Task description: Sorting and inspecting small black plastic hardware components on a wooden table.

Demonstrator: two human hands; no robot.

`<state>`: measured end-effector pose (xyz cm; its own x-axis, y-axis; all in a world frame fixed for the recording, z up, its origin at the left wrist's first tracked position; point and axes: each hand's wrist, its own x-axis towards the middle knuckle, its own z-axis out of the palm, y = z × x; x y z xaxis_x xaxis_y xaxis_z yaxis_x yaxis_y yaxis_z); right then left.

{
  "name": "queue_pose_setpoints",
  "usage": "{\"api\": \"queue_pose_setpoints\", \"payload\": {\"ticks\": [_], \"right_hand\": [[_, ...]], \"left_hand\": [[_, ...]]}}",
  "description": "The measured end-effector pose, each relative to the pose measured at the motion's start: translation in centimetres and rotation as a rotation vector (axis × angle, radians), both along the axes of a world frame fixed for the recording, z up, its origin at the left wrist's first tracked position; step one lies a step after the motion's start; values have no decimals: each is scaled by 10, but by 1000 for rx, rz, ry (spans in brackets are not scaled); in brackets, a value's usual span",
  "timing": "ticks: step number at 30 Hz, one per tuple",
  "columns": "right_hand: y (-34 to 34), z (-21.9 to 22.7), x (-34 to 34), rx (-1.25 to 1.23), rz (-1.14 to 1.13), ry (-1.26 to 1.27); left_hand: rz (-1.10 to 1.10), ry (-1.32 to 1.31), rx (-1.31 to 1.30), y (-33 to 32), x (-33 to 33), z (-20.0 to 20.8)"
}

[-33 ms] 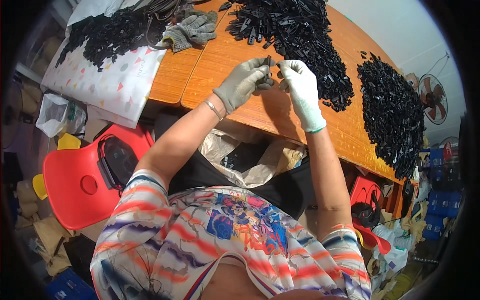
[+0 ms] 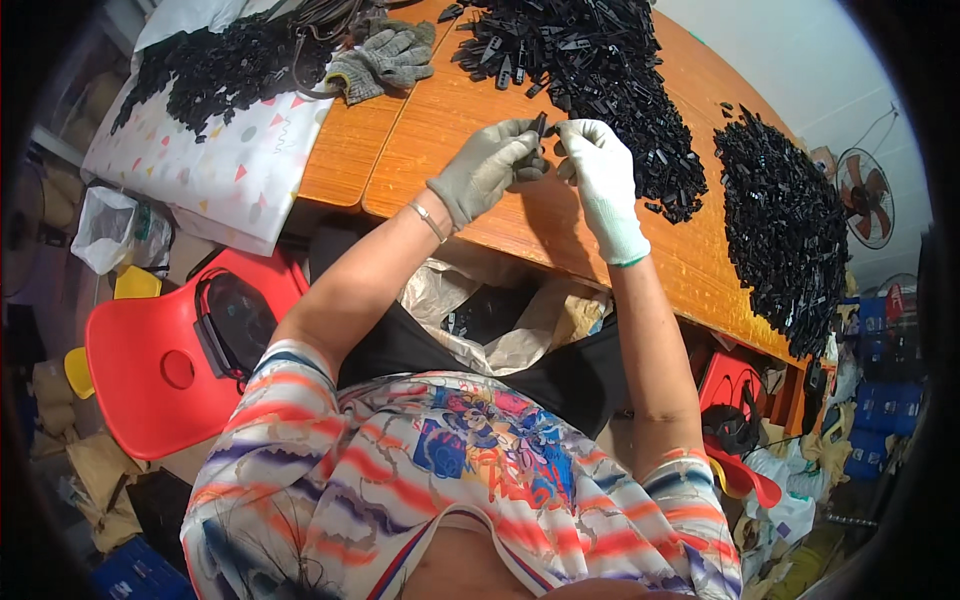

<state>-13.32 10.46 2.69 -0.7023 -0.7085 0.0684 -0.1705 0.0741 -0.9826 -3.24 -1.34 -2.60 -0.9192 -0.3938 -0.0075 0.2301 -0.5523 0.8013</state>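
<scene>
While a small black part (image 2: 541,124) is held upright just above the middle of the frame, the gloved left hand (image 2: 488,168) is closed around its lower portion. The gloved right hand (image 2: 597,172) is placed just beside it, fingertips drawn together; whether anything is pinched there cannot be told. By its look, the part may be judged light, stiff and rather smooth, perhaps plastic, so thin sections could be snapped if bent. It is best gripped by its thicker body, between thumb and forefinger. Similar black pieces (image 2: 640,130) are heaped on the tabletop (image 2: 470,105), upper right of centre.
</scene>
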Motion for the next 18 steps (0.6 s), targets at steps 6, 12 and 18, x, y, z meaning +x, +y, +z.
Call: {"api": "queue_pose_setpoints", "payload": {"ticks": [6,12,18], "right_hand": [[-10,-7,5,-63,-128,85],[-11,4,18,-70,-111,36],[-11,2,19,-92,-65,47]], "left_hand": [[34,30,-9,15,7,7],[60,-46,-128,15,11,7],[127,-95,-184,21,13,12]]}}
